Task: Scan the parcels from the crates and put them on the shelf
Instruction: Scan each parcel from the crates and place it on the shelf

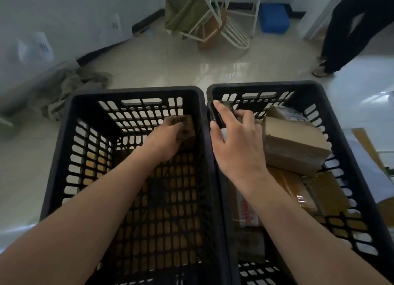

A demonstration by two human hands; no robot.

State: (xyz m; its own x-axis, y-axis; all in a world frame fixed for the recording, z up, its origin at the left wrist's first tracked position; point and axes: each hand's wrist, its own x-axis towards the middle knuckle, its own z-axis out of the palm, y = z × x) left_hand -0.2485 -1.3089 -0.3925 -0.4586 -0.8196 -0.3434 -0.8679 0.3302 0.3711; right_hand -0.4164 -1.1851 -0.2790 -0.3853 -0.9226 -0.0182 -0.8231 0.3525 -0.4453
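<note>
Two crates (136, 92), left hand's fingers (170, 128) blurred

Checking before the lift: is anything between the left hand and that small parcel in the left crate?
No. The left hand already touches the small parcel at the left crate's far wall; nothing visible covers it.

A pale, glossy tiled floor (181, 67) carries two black slotted crates (136, 92) (262, 86) side by side, their rims touching. Farther back stand a white-framed chair (230, 33), a blue container (274, 18) by the wall, and crumpled green cloth (70, 86) at the left.
</note>
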